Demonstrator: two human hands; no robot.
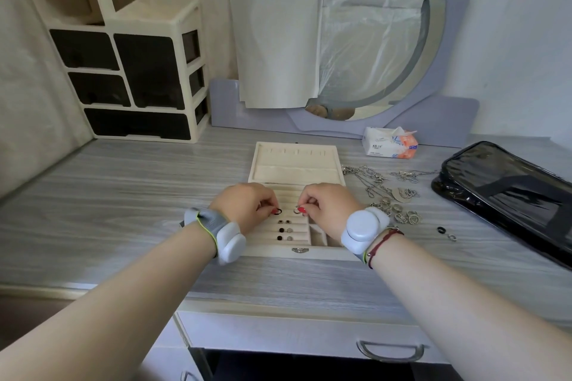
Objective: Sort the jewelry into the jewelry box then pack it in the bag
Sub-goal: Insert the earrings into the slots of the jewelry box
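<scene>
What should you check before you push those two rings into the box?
1. Box lid open: ok. The jewelry box lies open with its lid laid back.
2. Left hand has its ring: ok. It pinches a black ring.
3. Right hand has its ring: ok. It pinches a silver ring.
4. Free slot under the rings: cannot tell. The hands hide that row; rings already sit in the rows nearer the person.
5. More jewelry left to sort: not ok. Chains and loose rings lie on the table.
6. Bag ready: cannot tell. The black bag lies at the right, its opening unseen.
</scene>
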